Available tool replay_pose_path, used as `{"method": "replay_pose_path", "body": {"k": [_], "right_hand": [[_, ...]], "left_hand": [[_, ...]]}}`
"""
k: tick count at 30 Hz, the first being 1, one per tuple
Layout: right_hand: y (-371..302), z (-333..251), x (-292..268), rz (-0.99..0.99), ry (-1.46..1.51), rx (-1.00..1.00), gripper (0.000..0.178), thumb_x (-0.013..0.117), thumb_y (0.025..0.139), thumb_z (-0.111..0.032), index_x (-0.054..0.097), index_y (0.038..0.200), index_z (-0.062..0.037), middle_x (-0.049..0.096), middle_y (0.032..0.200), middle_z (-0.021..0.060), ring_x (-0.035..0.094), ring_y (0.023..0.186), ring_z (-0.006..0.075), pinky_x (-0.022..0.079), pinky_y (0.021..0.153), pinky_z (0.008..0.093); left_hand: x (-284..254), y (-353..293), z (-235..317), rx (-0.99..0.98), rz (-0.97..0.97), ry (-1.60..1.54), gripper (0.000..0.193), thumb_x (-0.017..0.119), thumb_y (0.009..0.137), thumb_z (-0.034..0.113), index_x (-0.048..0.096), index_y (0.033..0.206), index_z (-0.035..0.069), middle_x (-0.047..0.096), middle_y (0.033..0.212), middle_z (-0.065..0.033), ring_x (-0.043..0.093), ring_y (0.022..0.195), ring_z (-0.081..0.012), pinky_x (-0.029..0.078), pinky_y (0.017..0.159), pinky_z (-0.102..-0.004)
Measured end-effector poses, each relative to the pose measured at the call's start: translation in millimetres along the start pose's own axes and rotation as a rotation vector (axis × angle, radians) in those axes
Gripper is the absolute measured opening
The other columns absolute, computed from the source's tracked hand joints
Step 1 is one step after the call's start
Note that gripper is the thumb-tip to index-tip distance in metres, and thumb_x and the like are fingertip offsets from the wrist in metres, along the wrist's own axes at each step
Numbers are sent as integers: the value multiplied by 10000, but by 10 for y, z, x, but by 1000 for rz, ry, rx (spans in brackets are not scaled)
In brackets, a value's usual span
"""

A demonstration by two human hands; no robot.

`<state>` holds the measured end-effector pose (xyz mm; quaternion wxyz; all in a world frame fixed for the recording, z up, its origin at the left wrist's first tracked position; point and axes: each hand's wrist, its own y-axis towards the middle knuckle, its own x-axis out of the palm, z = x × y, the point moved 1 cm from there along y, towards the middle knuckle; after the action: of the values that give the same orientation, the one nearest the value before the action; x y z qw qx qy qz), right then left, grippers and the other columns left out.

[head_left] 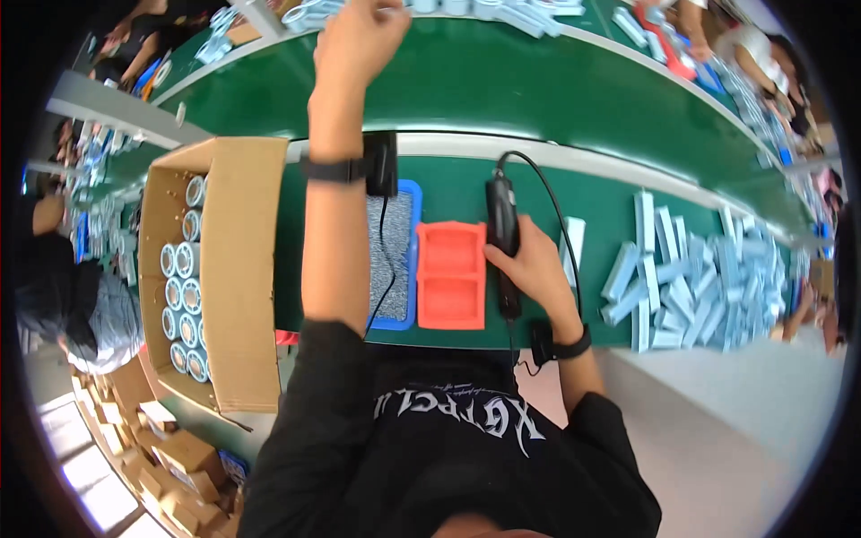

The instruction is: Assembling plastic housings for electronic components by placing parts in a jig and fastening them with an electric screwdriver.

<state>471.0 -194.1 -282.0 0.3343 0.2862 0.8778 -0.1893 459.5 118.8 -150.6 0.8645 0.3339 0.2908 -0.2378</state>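
"Electric screwdriver (502,211), black: where is it being held, and by what?"

"It is being held just right of the frame's centre, over the green worktop (605,206), beside the red two-part tray (451,275). Its barrel is being clasped by the right hand (535,260), so that grip is being filled by the tool; the narrow end is being pointed toward the bottom of the frame."

"And the left hand (363,40)?"

"It is being held out at the top of the frame, left of centre, near pale blue parts (516,16). Whether anything is being pinched in that grip cannot be told."

"How is the tool being expected to handle?"

"As stiff and moderately heavy, with a smooth casing being judged slightly slippery and the thin end being counted the fragile part."

"Where is hold best being taken?"

"Around the thick barrel, it is being suggested, with the black cable (516,153) being kept off the fingers."

"What else is being shown?"

"Small grey pieces are being held in the blue tray (413,269), cylinders (188,260) in the cardboard box (242,269) at left; pale blue bars (704,287) are being seen heaped at right."
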Motion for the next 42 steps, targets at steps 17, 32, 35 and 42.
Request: {"method": "replay_pose_path", "body": {"k": [17, 32, 35, 42], "right_hand": [[-526, 1055, -567, 270, -391, 113, 425, 567, 884, -176, 476, 1285, -67, 594, 1043, 234, 615, 825, 393, 484, 746, 436], [-368, 1064, -991, 86, -692, 63, 554, 611, 821, -111, 464, 1348, -197, 530, 1136, 205, 570, 993, 392, 462, 874, 436], [-388, 356, -969, 127, -632, -149, 501, 593, 832, -87, 497, 1320, -146, 532, 1185, 187, 569, 1034, 370, 459, 903, 408], [-292, -2523, -165, -567, -143, -771, 451, 588, 864, -88, 488, 1300, -34, 602, 1136, 148, 601, 1029, 271, 464, 910, 358]], "left_hand": [[-903, -2985, 146, 288, -648, -85, 539, 721, 774, 229, 535, 1259, 85, 531, 1274, -150, 476, 1207, -375, 392, 1005, -470], [-4241, -3408, -363, -287, -178, 388, 466, 674, 820, 222, 556, 1235, 46, 617, 1117, -126, 593, 1027, -229, 467, 846, -356], [-4401, -2859, -976, -103, -263, 613, 461, 651, 816, 169, 554, 1261, 99, 639, 1073, -129, 614, 944, -270, 481, 818, -359], [-3239, -1582, -1341, -85, -665, 805, 326, 650, 774, 326, 679, 1005, 98, 678, 840, -161, 646, 789, -342, 506, 704, -415]]}}
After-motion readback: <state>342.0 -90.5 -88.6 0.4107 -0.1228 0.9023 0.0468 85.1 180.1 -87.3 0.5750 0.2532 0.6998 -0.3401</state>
